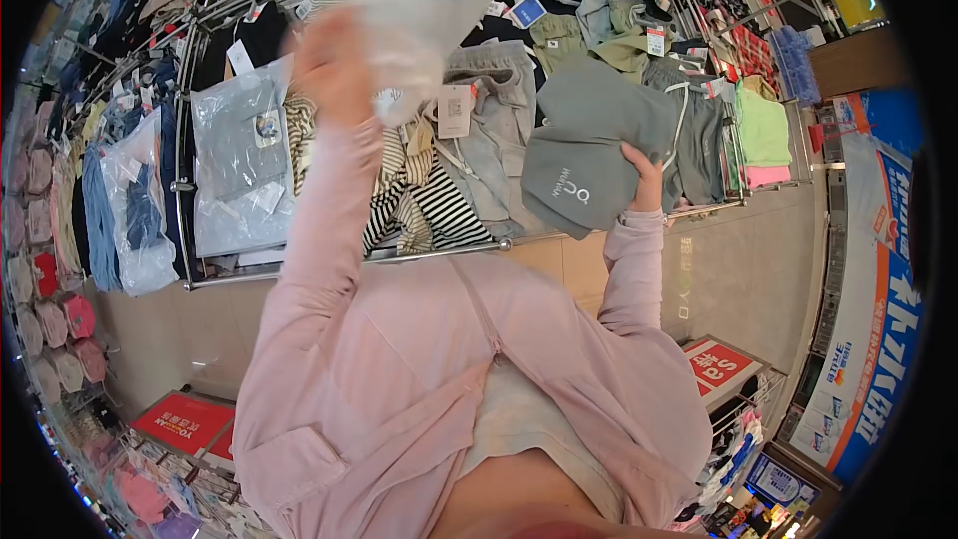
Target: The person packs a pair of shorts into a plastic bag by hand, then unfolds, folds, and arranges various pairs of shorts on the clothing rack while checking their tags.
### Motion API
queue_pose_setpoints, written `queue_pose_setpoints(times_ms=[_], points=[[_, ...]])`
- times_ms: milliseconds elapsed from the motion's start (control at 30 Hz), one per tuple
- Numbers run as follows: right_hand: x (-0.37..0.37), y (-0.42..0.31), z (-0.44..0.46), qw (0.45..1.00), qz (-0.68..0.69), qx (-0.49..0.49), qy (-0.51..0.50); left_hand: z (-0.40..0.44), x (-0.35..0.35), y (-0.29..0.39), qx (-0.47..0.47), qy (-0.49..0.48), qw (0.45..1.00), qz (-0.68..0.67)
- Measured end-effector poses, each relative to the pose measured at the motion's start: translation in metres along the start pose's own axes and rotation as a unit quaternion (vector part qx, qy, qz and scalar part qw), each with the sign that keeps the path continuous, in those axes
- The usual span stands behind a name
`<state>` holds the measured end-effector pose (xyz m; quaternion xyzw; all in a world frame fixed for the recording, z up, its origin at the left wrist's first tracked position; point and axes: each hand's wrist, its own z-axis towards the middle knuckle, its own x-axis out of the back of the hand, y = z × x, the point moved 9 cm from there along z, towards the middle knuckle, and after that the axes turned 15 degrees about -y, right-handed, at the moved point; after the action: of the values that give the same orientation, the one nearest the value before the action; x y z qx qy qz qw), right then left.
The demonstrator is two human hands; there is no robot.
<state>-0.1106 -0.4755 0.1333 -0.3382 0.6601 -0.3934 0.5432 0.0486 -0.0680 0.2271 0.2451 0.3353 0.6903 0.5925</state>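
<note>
My left hand (334,65) is raised over the left part of the rack, smeared by motion, with its fingers closed on a whitish plastic bag (429,15) that is blurred too. On the right, my right hand (644,178) grips the edge of a folded grey-green garment (584,155) with white lettering, thumb on top. Beneath my left forearm lie striped clothes (429,205). Grey pants (489,130) with a white tag sit between the two hands. A grey garment in clear plastic (239,160) rests left of my left hand.
A metal rail (349,265) runs along the rack's near edge. Bagged blue clothes (140,205) hang at the left. Bright green clothing (763,128) lies at the right end. Red signs (185,422) stand low on both sides, and a blue and white banner (868,289) is far right.
</note>
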Motion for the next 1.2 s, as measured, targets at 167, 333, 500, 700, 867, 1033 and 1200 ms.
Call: queue_pose_setpoints(times_ms=[167,333,500,700,867,1033,1200], points=[[0.001,-0.006,-0.009,0.999,0.012,0.032,0.012,-0.03,0.071,0.05,-0.047,0.196,0.978,0.05],[0.014,0.029,-0.016,1.0,0.012,-0.019,0.018,-0.165,0.054,-0.089,0.313,0.145,0.939,-0.006],[0.005,0.046,-0.017,0.999,0.03,-0.036,0.002,-0.249,0.039,-0.145,0.474,0.196,0.856,-0.069],[0.029,0.054,-0.009,0.998,0.048,-0.02,0.038,-0.175,-0.015,-0.061,0.194,-0.13,0.839,0.491],[0.035,0.053,-0.006,0.997,0.068,-0.02,0.038,-0.185,-0.084,-0.119,-0.016,-0.566,0.75,0.341],[0.011,0.058,0.002,0.99,0.109,-0.077,-0.031,-0.109,-0.077,-0.178,0.145,-0.49,0.738,0.441],[-0.061,0.053,0.007,0.981,0.131,-0.071,-0.121,-0.019,-0.001,-0.019,0.058,-0.018,0.935,0.349]])
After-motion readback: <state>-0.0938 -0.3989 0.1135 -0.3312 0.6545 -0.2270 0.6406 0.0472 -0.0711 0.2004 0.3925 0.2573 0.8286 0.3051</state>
